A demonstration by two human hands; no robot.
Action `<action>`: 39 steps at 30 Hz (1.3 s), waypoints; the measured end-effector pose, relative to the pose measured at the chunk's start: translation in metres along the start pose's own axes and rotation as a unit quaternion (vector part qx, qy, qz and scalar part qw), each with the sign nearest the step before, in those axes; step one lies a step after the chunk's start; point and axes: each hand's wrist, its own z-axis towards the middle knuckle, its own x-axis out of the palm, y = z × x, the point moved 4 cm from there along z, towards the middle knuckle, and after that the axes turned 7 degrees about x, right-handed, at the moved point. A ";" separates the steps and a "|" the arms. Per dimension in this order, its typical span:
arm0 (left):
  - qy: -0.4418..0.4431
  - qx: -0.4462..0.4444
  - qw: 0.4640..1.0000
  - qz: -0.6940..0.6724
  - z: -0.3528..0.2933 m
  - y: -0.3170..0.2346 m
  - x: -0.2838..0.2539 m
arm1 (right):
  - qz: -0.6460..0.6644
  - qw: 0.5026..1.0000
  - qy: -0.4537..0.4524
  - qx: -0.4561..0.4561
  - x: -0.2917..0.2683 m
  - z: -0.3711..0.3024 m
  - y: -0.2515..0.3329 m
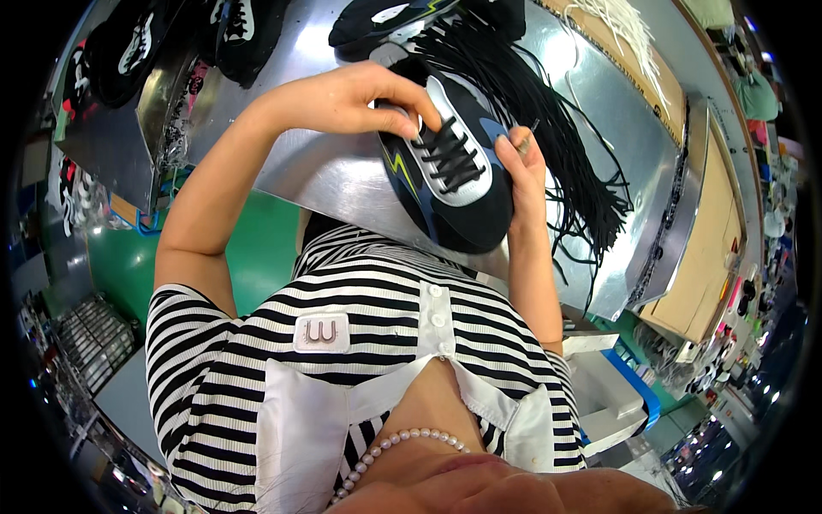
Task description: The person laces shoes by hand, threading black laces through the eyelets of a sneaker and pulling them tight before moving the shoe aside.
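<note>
A black sneaker (pixel 481 216) with a white lacing panel, blue patches and a yellow-green zigzag is tilted above the metal table's near edge, toe toward me. Black laces (pixel 455 158) cross over its white panel. My left hand (pixel 364 98) is closed at the top of the lacing, thumb and index finger at the panel's edge; whether a lace end is between them is hard to see. Along the shoe's right side, my right hand (pixel 527 171) grips it with the thumb on the blue patch. A small thin pointed item (pixel 525 144) shows at those fingers, its kind unclear.
A thick bundle of loose black laces (pixel 548 128) spreads over the metal table (pixel 342 176) to the right. White laces (pixel 621 30) lie on cardboard beyond. More black shoes (pixel 244 38) stand far left, another (pixel 377 26) behind the held one. A blue-edged white stool or bin (pixel 604 390) is right.
</note>
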 end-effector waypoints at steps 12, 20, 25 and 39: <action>-0.102 -0.168 0.968 -0.155 -0.022 0.009 0.017 | -0.033 0.983 0.007 -0.182 0.026 -0.035 -0.015; -0.092 -0.152 0.968 -0.179 -0.017 0.008 0.019 | -0.031 0.983 -0.015 -0.179 0.015 -0.034 -0.019; -0.098 -0.205 0.966 -0.126 -0.015 0.016 0.024 | -0.214 0.957 -0.082 -0.179 0.009 -0.026 -0.023; -0.156 -0.141 0.977 0.026 0.003 0.051 0.040 | -0.455 0.872 -0.054 -0.174 0.044 -0.014 -0.017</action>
